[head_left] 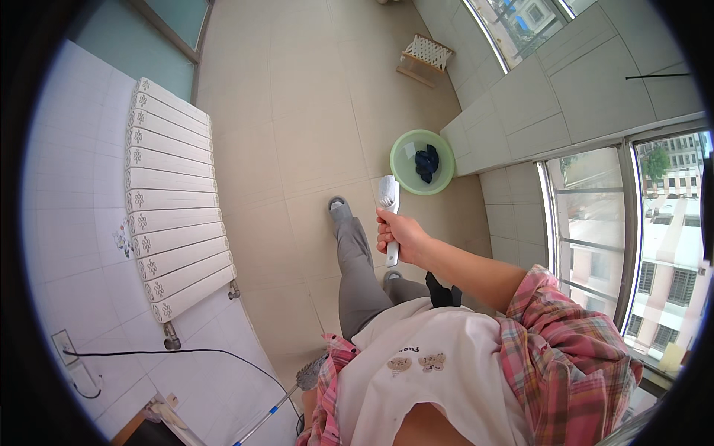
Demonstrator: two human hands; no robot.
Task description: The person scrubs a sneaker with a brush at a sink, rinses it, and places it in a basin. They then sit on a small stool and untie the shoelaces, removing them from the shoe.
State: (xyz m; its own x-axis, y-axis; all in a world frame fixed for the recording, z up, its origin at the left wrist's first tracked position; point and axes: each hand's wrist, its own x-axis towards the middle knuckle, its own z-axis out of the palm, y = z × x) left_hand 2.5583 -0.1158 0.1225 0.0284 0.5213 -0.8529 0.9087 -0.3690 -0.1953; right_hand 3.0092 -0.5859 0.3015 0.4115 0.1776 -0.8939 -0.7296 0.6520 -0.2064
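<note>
My right hand (pixel 403 235) grips the handle of a white scrub brush (pixel 389 192), held out in front of me with its bristled head pointing away. Just beyond the brush, a light green plastic basin (pixel 397 163) stands on the floor. In it lies a bunched dark blue cloth (pixel 427 163), in what looks like clear water. Below my right forearm, a black cloth-like item (pixel 443 291) shows at my waist; what holds it there cannot be made out. My left hand is out of view.
A white radiator (pixel 178 206) runs along the left wall. A low stool with a woven seat (pixel 429 53) stands farther ahead by the right wall. At my left side are a grey fuzzy-headed pole (pixel 273 411) and a black cable (pixel 212 351). Windows (pixel 591 217) line the right.
</note>
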